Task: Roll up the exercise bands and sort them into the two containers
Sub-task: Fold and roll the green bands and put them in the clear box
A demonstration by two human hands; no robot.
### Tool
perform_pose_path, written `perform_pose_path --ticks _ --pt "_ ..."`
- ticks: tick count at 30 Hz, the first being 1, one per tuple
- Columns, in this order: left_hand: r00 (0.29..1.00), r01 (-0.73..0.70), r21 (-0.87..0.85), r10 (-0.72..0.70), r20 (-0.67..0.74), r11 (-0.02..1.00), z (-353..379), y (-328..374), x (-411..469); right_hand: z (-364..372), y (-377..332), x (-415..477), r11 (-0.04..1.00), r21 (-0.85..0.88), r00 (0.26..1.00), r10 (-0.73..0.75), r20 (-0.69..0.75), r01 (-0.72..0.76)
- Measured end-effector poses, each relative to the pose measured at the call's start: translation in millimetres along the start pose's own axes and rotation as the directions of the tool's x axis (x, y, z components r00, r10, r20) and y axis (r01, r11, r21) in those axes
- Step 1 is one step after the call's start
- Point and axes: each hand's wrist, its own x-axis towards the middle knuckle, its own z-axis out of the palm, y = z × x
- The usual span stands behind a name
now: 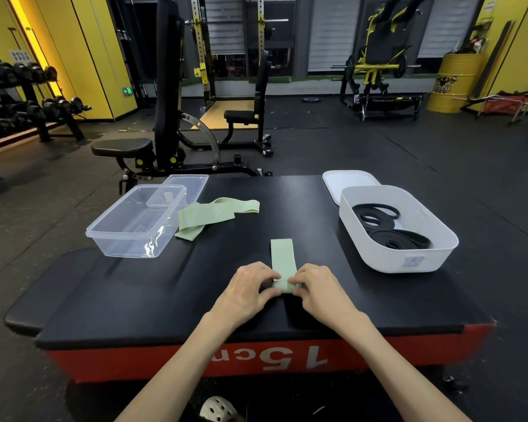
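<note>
head view: we pinch the near end of the green band [282, 260] with left hand [247, 290] and right hand [317, 288], rolling it on the desk [287, 208]. next: roll forward evenly, then place it in the clear container [136, 222].

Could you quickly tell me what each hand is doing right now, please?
Left hand: pinching the green band's rolled end.
Right hand: pinching the same end.

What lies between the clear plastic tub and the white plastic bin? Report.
Head view: loose pale green fabric bands beside the tub, then bare black padded top to the bin.
</note>
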Motion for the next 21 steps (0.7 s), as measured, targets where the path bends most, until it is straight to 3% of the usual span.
perform_pose_path --ticks 21 --pt "0.998 0.064 0.022 -0.064 0.029 0.998 5.4 -0.9 5.0 -3.3 2.4 -0.9 0.998 0.013 0.997 -0.062 -0.053 0.062"
